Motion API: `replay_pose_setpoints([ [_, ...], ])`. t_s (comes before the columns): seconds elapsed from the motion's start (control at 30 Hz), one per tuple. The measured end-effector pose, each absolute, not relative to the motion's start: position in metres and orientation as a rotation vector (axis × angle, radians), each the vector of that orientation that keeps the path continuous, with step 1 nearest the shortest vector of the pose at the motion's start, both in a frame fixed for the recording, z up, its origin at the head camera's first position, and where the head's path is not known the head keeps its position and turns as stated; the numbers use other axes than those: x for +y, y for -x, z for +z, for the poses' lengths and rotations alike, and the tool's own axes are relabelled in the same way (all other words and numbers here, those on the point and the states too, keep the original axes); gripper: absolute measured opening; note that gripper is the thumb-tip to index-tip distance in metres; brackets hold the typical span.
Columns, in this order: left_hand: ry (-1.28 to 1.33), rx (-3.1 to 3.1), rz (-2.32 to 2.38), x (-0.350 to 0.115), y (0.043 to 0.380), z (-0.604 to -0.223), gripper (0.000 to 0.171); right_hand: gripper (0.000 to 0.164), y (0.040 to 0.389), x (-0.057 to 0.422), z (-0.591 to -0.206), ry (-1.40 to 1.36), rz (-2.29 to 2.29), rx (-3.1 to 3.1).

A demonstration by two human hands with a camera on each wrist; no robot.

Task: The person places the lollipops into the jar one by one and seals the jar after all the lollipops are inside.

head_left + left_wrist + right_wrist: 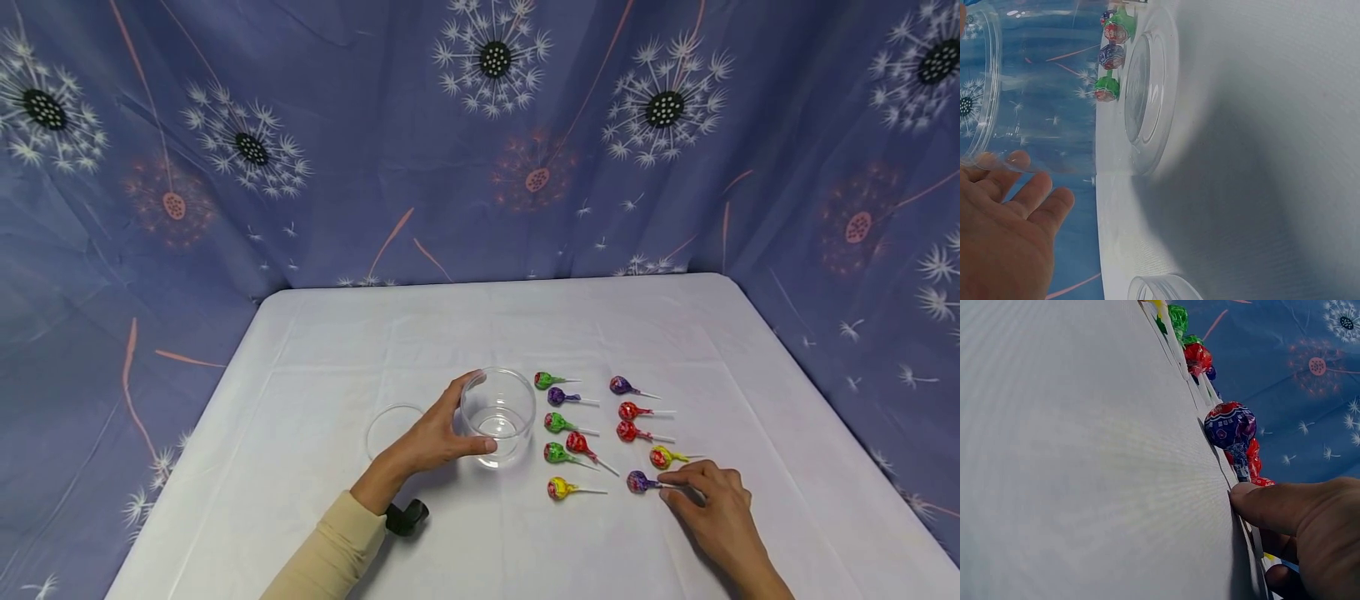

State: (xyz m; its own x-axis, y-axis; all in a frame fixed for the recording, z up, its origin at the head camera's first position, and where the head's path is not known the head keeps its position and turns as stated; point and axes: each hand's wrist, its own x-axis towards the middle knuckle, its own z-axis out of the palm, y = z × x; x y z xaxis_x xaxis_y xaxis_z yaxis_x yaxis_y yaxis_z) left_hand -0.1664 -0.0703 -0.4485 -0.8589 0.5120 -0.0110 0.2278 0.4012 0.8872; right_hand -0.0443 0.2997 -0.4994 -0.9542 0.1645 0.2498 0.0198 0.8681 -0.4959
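Note:
My left hand (438,437) grips a clear plastic jar (501,414) from its left side, thumb across the front and fingers round the back. The jar stands upright with its mouth up; nothing shows inside it. With thumb and forefinger, my right hand (712,508) pinches the stick of a purple lollipop (640,482) low at the table. In the right wrist view that lollipop's wrapped head (1230,425) points away from the thumb. A yellow lollipop (663,457) lies just beyond the right hand. Red lollipops (628,431) and another purple one (621,385) lie farther back in that column.
Between jar and right-hand column lies a second column of lollipops, among them green (555,452), red (577,442) and yellow (558,488). A clear round lid (369,433) lies left of the jar, partly behind the left hand. A black object (407,518) shows by the left wrist.

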Motion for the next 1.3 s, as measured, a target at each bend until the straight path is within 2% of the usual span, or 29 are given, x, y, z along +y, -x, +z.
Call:
replay_pose_setpoints([
  [0.33,-0.651,2.386,1.425,-0.071,0.166,-0.449,0.094,0.012,0.043,0.300,-0.500,0.103,0.752,-2.705],
  [0.5,-0.657,2.388,1.418,-0.071,0.166,-0.449,0.095,0.005,0.042,0.298,-0.493,0.090,0.791,-2.665],
  [0.73,-0.671,2.396,1.404,-0.071,0.166,-0.448,0.095,0.006,0.046,0.292,-0.481,0.073,0.847,-2.602],
  [1.3,-0.669,2.389,1.432,-0.072,0.167,-0.450,0.095,0.005,0.084,0.251,-0.438,-0.017,1.086,-2.554],
])
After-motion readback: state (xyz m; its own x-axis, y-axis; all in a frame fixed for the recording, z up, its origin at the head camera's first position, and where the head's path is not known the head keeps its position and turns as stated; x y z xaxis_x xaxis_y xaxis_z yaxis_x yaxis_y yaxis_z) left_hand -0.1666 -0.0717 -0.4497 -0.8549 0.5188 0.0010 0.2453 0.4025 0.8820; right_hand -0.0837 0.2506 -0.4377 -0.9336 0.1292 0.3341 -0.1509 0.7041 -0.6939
